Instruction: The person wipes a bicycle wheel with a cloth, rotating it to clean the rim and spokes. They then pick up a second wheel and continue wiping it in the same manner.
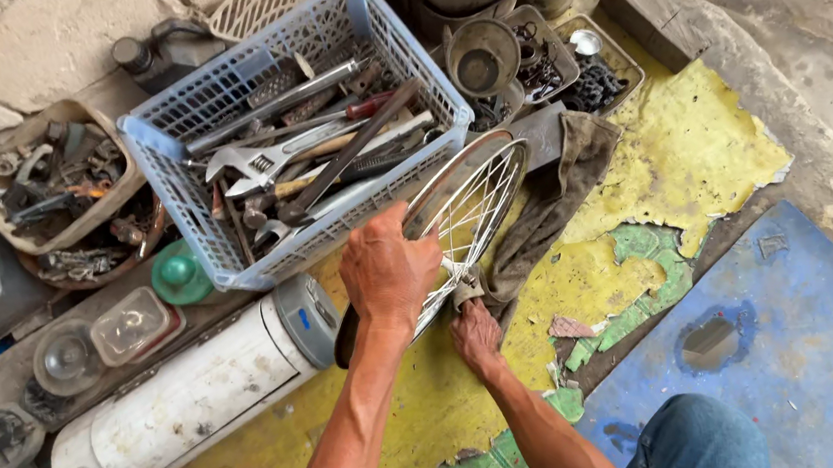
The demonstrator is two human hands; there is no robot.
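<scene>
A spoked bicycle wheel rim (pixel 477 173) stands on edge on the yellow floor, leaning against a blue plastic basket. My left hand (pixel 386 267) grips the rim's near upper edge. My right hand (pixel 474 331) is lower, at the hub side, pressed against a small grey cloth (pixel 465 288) held on the spokes. Both forearms reach in from the bottom of the view.
The blue basket (pixel 160 151) holds wrenches, pliers and other tools. A white cylinder (pixel 190 394) lies at the left. Trays of small metal parts (pixel 589 78) and a funnel (pixel 481 58) stand behind the wheel. A brown rag (pixel 553 192) lies to the right, near peeling yellow paint.
</scene>
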